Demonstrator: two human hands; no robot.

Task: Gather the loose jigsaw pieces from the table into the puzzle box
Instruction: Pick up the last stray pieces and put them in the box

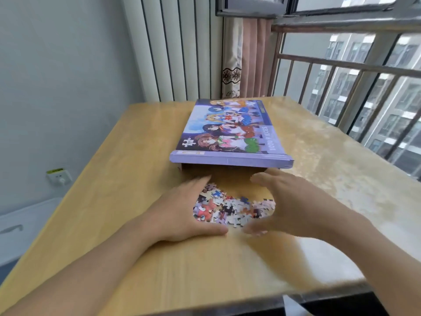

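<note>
Both hands lay flat-edged on the wooden table (pixel 141 258), set apart with a heap of loose jigsaw pieces (pixel 230 209) between them. The left hand (pixel 182 210) stood on its edge at the left of the heap, fingers straight and together, thumb lying along the near side. The right hand (pixel 289 206) cupped the heap from the right, fingers loosely extended, blurred at the tips; it gripped nothing. The thumbs nearly met at the near edge of the heap; whether they touched could not be told.

The puzzle box (pixel 230 133) lay just beyond the heap, toward the far middle of the table. Its purple lid (pixel 230 159), printed with cartoon figures and "1000 PIECES", sat raised over the brown tray, whose near end showed beneath it.

A wall socket (pixel 59 176) sat low at left. A curtain (pixel 246 58) and window railing (pixel 341 65) stood at the far right.
</note>
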